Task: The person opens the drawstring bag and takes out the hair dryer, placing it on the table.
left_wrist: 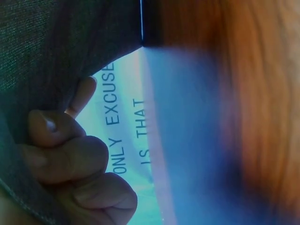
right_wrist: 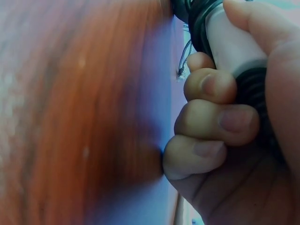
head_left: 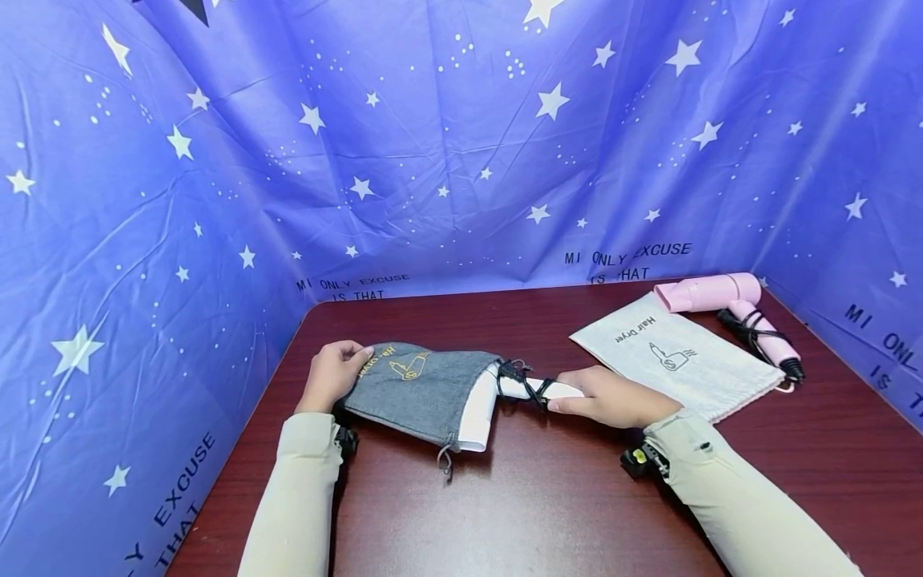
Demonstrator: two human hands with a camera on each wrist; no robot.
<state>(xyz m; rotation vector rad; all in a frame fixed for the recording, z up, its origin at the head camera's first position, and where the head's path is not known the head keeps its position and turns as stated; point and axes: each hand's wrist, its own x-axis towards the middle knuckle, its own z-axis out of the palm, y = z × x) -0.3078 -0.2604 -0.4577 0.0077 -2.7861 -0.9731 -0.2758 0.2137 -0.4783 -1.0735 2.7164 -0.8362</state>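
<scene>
A grey drawstring bag (head_left: 433, 385) with yellow "Hair Dryer" lettering covers most of a white hair dryer (head_left: 477, 417). The dryer's barrel end shows at the bag's mouth, and its handle sticks out to the right, wound with a black cord (head_left: 532, 388). My left hand (head_left: 335, 373) pinches the bag's closed left end; in the left wrist view its curled fingers (left_wrist: 70, 159) press into the grey cloth. My right hand (head_left: 613, 397) grips the handle's end, with fingers (right_wrist: 211, 117) wrapped round it in the right wrist view. The part inside the bag is hidden.
On the right of the dark red table (head_left: 534, 497) lies a white drawstring bag (head_left: 678, 357) with a dryer drawing. A pink hair dryer (head_left: 714, 292), its black cord wound on the handle, lies along that bag's far right edge. Blue star-patterned cloth (head_left: 447, 160) stands behind and at both sides.
</scene>
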